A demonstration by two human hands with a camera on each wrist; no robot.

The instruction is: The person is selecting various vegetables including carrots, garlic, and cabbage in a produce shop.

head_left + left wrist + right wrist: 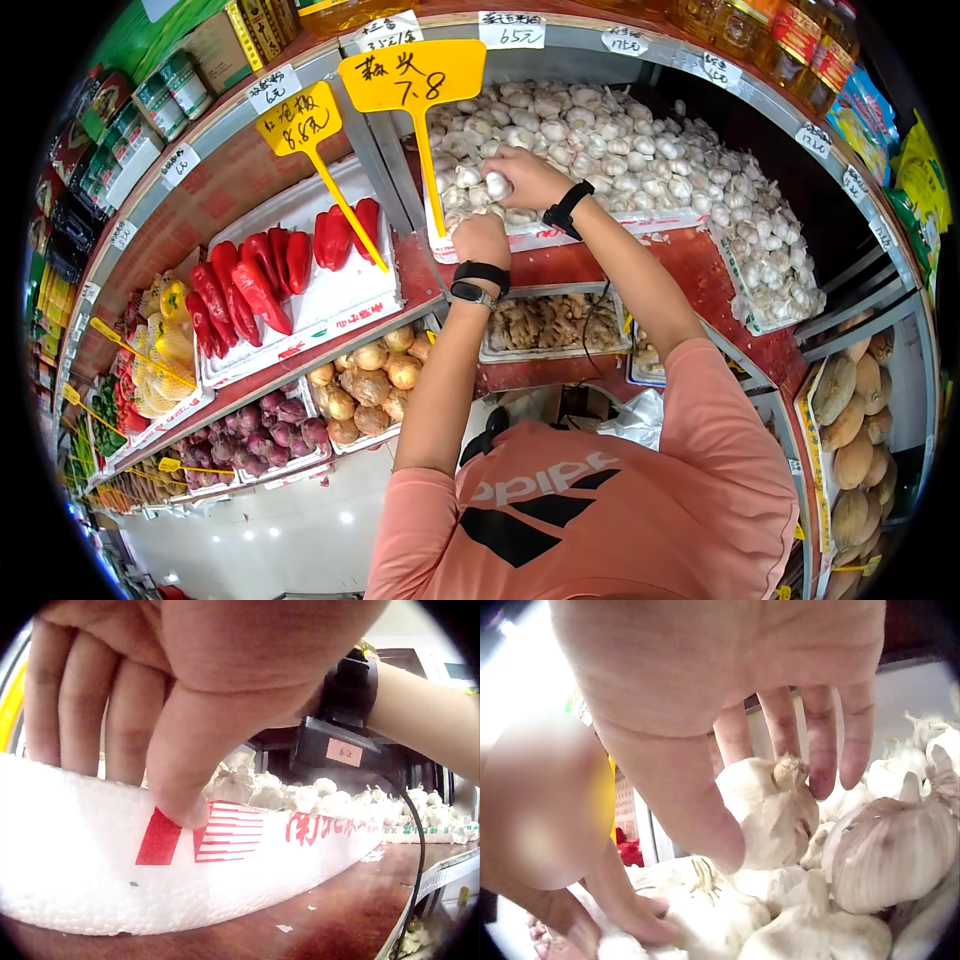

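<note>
Garlic bulb (pixel 498 186) pinched in the right hand (pixel 532 180), upper middle of frame, is best held super lightly, foam tray (pixel 82 847) rim gripped by the left hand (pixel 482 242).

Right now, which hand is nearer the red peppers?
Left. The left hand is to the right of the red peppers, gripping the white garlic tray at its front rim; the right hand is farther right and forward, holding a garlic bulb.
</note>
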